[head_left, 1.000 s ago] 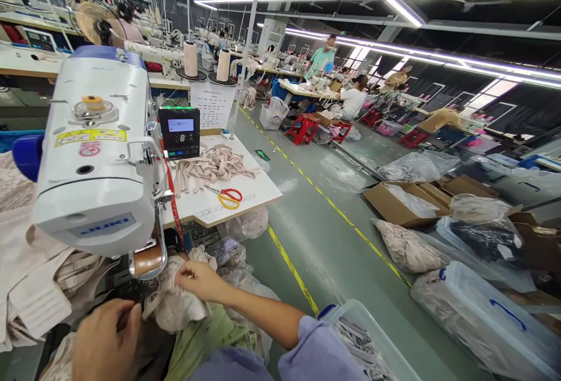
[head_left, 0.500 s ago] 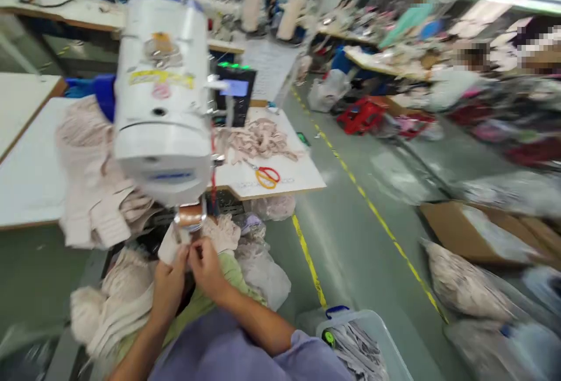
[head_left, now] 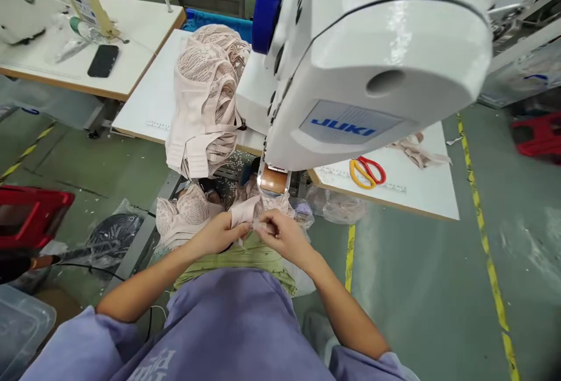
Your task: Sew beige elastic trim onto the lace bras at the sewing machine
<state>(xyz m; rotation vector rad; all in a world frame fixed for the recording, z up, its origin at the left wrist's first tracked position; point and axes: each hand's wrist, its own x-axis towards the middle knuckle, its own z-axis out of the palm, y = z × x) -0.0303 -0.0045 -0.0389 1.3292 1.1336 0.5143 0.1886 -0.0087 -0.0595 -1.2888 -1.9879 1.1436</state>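
My left hand (head_left: 218, 232) pinches the pale pink end of a bra (head_left: 244, 210) between thumb and fingers. Close beside it, my right hand (head_left: 287, 239) has its fingertips closed on the same bra. Both hands are just below the front of a white sewing machine (head_left: 377, 100), near its clear guard with a copper-coloured part (head_left: 274, 181). A lace bra cup (head_left: 193, 208) hangs to the left of my left hand. Green cloth (head_left: 236, 261) lies across my lap under the hands. The needle area is hidden behind the machine head.
A stack of pale pink bras (head_left: 197, 100) lies on the white table (head_left: 144, 100) left of the machine. Scissors (head_left: 367, 172) with red and orange handles rest on the right side. A black phone (head_left: 103, 61) sits on the neighbouring table. A red stool (head_left: 33, 217) stands left.
My view has swung left and down, closer to the machine head. Both hands stay on the bra; my left hand now lies more sideways, with more of the pale pink end showing.
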